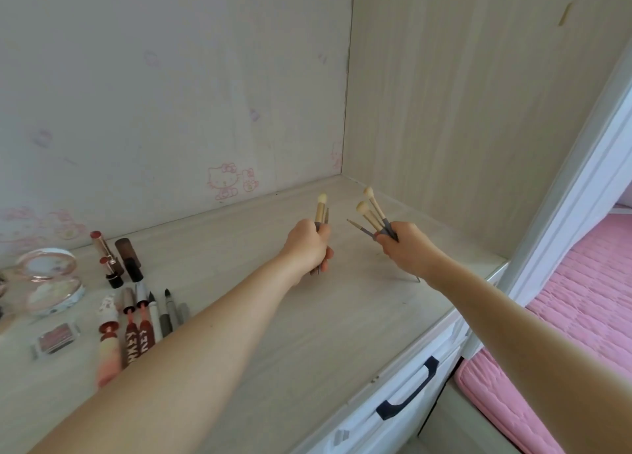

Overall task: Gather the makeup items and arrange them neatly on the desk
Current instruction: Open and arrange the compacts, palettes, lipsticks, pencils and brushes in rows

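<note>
Makeup brushes (pixel 371 214) fanned above right hand (pixel 407 246) fingers, two more gripped in left hand (pixel 307 245): gather step; next, lay them beside lip products (pixel 136 330).

a pale wood-grain desk (pixel 273 317) carries a cluster of makeup at its left end. taking the open round compact (pixel 48 282) as landmark: two lipsticks (pixel 107 258) and a dark tube (pixel 128 252) stand just right of it, a small blush pan (pixel 56 339) lies in front of it, and lip tubes (pixel 135 334) and pens (pixel 164 313) lie side by side to its front right
</note>
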Tool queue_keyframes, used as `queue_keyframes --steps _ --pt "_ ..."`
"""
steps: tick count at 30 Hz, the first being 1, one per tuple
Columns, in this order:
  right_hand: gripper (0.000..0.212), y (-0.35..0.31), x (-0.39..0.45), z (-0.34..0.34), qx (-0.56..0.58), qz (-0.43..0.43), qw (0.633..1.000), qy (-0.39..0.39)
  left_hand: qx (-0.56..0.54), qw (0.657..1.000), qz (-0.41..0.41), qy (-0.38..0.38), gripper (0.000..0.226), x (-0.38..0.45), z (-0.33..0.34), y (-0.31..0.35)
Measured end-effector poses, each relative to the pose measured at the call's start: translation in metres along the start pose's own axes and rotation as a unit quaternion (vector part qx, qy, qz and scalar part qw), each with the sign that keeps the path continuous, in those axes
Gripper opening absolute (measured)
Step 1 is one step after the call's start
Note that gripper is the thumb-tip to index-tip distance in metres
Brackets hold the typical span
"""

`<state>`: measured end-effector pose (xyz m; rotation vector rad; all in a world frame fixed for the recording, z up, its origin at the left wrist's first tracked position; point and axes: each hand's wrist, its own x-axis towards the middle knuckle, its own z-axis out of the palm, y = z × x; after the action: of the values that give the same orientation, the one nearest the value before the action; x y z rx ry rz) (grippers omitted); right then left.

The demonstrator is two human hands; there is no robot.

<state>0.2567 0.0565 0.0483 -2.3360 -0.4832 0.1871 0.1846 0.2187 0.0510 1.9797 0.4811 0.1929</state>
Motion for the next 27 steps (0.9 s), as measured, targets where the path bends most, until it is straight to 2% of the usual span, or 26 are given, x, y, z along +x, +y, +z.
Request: queue_keyframes --steps 5,8,17,22,27 --pt "0.021 -0.025 -0.029 0.015 0.097 0.009 0.995 -0.028 -0.102 0.994 -0.013 -0.022 0.019 -0.033 -0.022 -0.009" --pt "0.018 -0.043 -0.047 0.024 0.147 0.021 0.988 -0.039 -0.116 0.993 -0.013 -0.017 0.025 -0.057 -0.042 -0.014" --pt "0.020 -0.099 -0.098 0.057 0.262 0.019 0.960 -0.097 -0.103 0.994 0.028 0.025 0.025 -0.120 -0.114 -0.037" --pt "0.020 -0.131 -0.127 0.080 0.259 0.002 0.954 -0.151 -0.086 0.994 0.038 0.053 0.018 -0.152 -0.153 -0.054" --pt "0.017 -0.159 -0.159 0.104 0.276 0.008 0.939 -0.205 -0.023 0.996 0.053 0.070 0.014 -0.184 -0.190 -0.075"
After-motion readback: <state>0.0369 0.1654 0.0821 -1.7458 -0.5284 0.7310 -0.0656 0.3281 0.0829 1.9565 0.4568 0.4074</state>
